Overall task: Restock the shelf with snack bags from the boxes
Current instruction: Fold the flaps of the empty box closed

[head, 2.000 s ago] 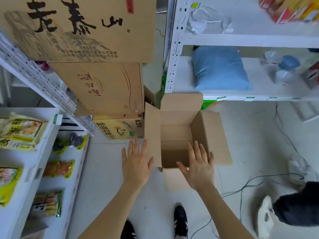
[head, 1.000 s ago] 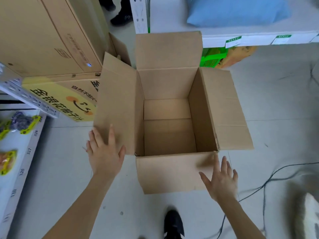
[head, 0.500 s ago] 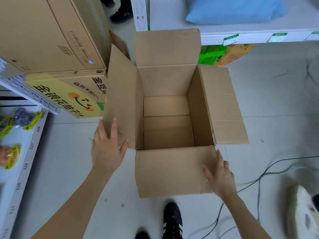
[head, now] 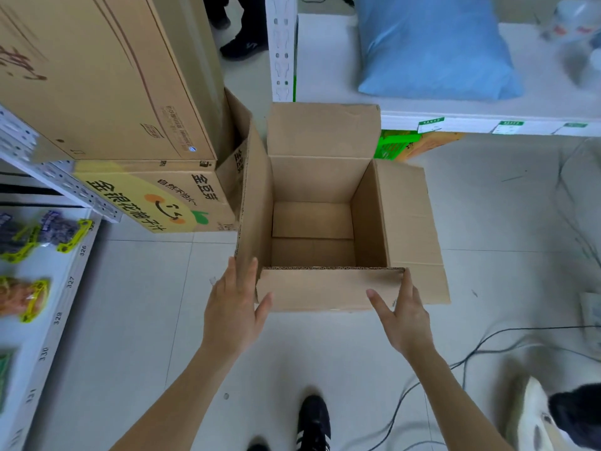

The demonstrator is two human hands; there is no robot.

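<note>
An open brown cardboard box [head: 328,288] stands on the floor in front of me, all flaps up or folded out, and its inside is empty. My left hand [head: 235,307] lies flat against the box's near left corner, fingers apart. My right hand [head: 401,315] touches the near flap at its right end, fingers spread. Neither hand holds anything. Snack bags [head: 48,234] lie on the white shelf [head: 61,307] at the left edge.
Stacked cardboard boxes [head: 107,79], one yellow-printed [head: 153,200], stand left of the open box. A white rack [head: 487,118] with a blue bag [head: 432,50] is behind. Cables [head: 471,356] run over the floor at right. Another person's shoe [head: 533,415] is at bottom right, my shoe [head: 313,421] below.
I have leaned in over the box. The near flap has folded up from hanging outward, and both hands have moved onto the box's near corners.
</note>
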